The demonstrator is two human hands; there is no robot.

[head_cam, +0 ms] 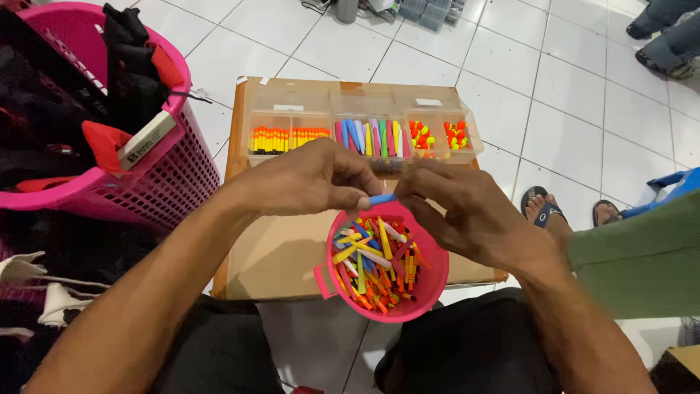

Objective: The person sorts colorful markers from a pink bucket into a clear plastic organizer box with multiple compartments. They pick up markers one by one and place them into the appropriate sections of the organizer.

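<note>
My left hand (310, 181) and my right hand (467, 211) meet above a small pink bucket (430, 292) and together pinch a thin blue stick (381, 198) by its two ends. The bucket sits between my knees, full of mixed sticks in yellow, orange, red, white and blue. Beyond the hands a clear plastic compartment box (292, 109) lies on a cardboard box (277, 255). Its left compartments hold orange-and-yellow sticks (284, 138), the middle one holds longer pastel sticks (370, 136), and the right ones hold small red-and-yellow round pieces (437, 135).
A large pink laundry basket (157, 186) with dark clothes and a white tag stands at the left. White floor tiles surround the cardboard. Another person's sandalled feet (543, 208) and a blue stool corner (674, 186) are at the right; more feet show at top right.
</note>
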